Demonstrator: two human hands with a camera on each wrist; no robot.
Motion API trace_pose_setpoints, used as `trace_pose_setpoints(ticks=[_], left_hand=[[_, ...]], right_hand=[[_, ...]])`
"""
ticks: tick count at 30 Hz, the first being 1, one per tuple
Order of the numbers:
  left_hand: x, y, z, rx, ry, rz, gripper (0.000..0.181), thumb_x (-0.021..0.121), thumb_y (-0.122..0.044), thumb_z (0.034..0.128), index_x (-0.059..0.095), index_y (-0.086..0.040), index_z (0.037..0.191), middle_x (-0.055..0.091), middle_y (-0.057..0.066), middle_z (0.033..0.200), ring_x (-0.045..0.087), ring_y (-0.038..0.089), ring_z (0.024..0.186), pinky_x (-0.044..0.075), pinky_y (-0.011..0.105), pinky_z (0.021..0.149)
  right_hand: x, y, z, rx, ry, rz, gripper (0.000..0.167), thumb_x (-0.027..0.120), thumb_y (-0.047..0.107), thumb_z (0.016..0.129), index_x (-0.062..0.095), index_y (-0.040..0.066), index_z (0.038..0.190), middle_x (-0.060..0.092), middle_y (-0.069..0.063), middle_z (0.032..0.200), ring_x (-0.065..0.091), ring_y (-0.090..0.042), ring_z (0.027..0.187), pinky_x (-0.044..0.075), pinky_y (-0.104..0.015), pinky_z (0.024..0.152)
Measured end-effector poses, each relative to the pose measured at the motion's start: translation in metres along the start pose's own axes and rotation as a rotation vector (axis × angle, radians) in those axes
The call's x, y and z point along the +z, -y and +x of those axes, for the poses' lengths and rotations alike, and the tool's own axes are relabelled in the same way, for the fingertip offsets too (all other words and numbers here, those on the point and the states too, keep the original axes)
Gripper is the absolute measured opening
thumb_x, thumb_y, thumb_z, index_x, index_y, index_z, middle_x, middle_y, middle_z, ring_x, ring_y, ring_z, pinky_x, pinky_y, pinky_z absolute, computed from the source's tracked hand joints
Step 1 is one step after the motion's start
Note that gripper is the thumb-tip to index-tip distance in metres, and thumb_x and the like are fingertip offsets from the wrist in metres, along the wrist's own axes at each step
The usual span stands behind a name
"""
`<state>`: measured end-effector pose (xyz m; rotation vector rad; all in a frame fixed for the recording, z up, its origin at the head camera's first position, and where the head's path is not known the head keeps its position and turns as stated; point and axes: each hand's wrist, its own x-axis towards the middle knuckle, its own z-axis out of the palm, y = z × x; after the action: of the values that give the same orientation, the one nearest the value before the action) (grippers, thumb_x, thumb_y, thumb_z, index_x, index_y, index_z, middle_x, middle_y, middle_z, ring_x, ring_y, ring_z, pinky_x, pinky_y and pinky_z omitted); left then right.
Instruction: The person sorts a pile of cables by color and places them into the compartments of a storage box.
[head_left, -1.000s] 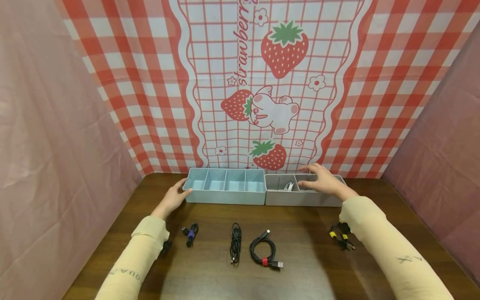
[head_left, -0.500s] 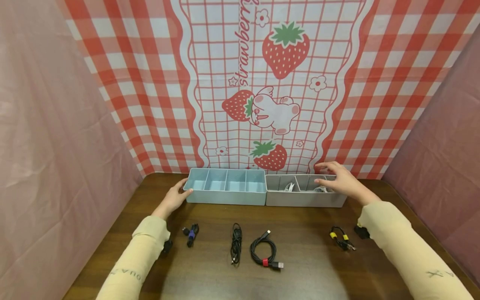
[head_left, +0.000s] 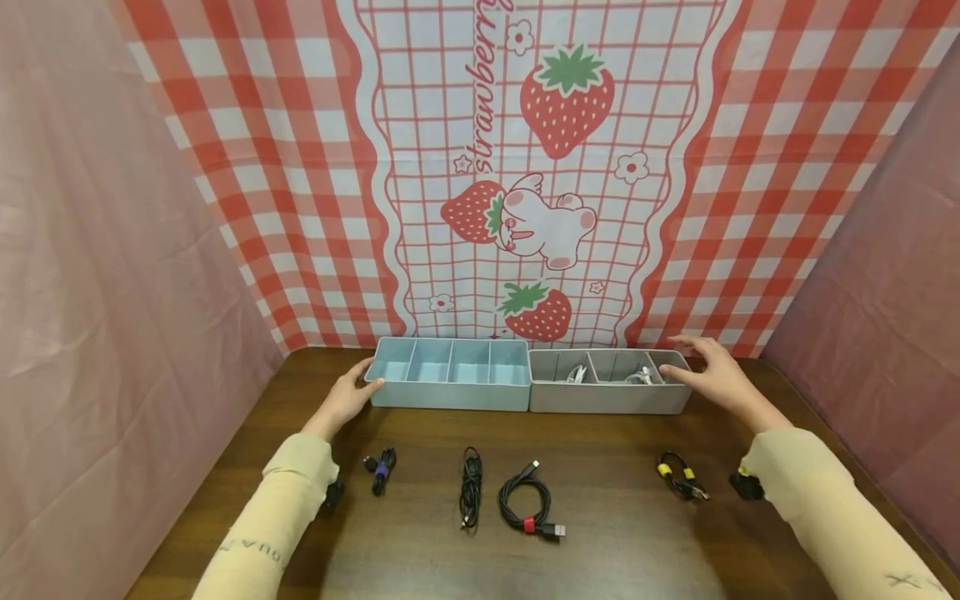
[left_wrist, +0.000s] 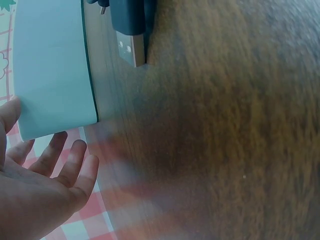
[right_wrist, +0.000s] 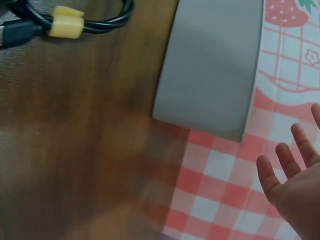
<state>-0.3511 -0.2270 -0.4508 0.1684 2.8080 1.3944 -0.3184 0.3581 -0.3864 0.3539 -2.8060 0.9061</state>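
My left hand [head_left: 345, 402] is at the left end of a light blue divided box [head_left: 450, 397]. Its thumb touches the front corner, and its other fingers lie loosely along the end wall, as the left wrist view shows. Over the right end of a grey divided box [head_left: 607, 402] my right hand [head_left: 718, 385] spreads its fingers, the thumb near the rim and nothing held. In the right wrist view that hand [right_wrist: 297, 187] looks apart from the box wall. White cables [head_left: 576, 374] lie in two grey compartments; the blue compartments show nothing inside.
Along the wooden table [head_left: 600, 517] lie a black cable with a purple tie [head_left: 382, 470], a long bundled black cable [head_left: 471, 492], a coiled one with a red tie [head_left: 529, 524], and a short one with yellow ties [head_left: 689, 473]. A checked strawberry cloth [head_left: 300, 250] hangs behind.
My right hand has moved rightward from above the grey box's middle to its right end, uncovering the white cable in the right part. The left hand stays where it was.
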Motion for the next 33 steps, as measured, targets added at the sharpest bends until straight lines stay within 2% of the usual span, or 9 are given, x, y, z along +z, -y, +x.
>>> trace_pose_setpoints(ticks=[10,17,23,26,30,33], left_hand=[[0.001,0.0,0.001,-0.011,0.001,-0.008,0.059,0.051,-0.023,0.0981,0.026,-0.004,0.148,0.041,0.027,0.14,0.045,0.039,0.123,0.038,0.052,0.098],[-0.001,0.001,0.002,-0.01,0.001,-0.005,0.059,0.051,-0.022,0.098,0.026,-0.004,0.148,0.039,0.028,0.141,0.044,0.04,0.124,0.038,0.052,0.099],[-0.002,-0.001,0.001,-0.014,-0.007,-0.005,0.059,0.052,-0.022,0.0978,0.027,-0.004,0.148,0.039,0.027,0.142,0.044,0.039,0.125,0.037,0.052,0.1],[-0.001,-0.001,0.001,-0.014,-0.007,-0.005,0.059,0.052,-0.022,0.0979,0.027,-0.003,0.148,0.04,0.027,0.142,0.044,0.039,0.124,0.037,0.051,0.1],[-0.001,0.0,0.0,-0.014,-0.006,-0.01,0.059,0.052,-0.023,0.0978,0.028,-0.004,0.148,0.04,0.027,0.141,0.045,0.038,0.123,0.038,0.051,0.1],[-0.001,0.001,-0.001,0.008,-0.009,-0.027,0.059,0.054,-0.027,0.0966,0.031,-0.005,0.147,0.042,0.027,0.139,0.047,0.039,0.121,0.039,0.051,0.098]], right_hand=[[0.013,-0.026,-0.011,0.069,-0.075,0.098,0.068,0.063,0.035,0.09,0.037,-0.004,0.139,0.037,-0.031,0.137,0.034,-0.048,0.121,0.029,-0.064,0.091],[0.018,-0.035,-0.016,0.2,-0.043,0.218,0.082,0.058,0.042,0.092,0.018,-0.001,0.149,0.027,-0.035,0.143,0.032,-0.054,0.126,0.033,-0.064,0.095],[0.025,-0.044,-0.016,0.232,-0.021,0.254,0.085,0.057,0.042,0.092,0.01,0.002,0.151,0.026,-0.037,0.143,0.032,-0.054,0.127,0.034,-0.062,0.096],[0.028,-0.047,-0.016,0.235,-0.018,0.253,0.084,0.057,0.042,0.093,0.01,0.002,0.151,0.029,-0.037,0.141,0.036,-0.052,0.125,0.039,-0.055,0.092],[0.032,-0.05,-0.016,0.237,0.011,0.27,0.084,0.055,0.041,0.093,0.009,0.002,0.151,0.028,-0.037,0.141,0.039,-0.048,0.123,0.048,-0.038,0.083],[0.035,-0.051,-0.015,0.24,0.031,0.286,0.083,0.055,0.041,0.094,0.009,0.001,0.15,0.027,-0.036,0.142,0.04,-0.046,0.122,0.05,-0.038,0.081]])
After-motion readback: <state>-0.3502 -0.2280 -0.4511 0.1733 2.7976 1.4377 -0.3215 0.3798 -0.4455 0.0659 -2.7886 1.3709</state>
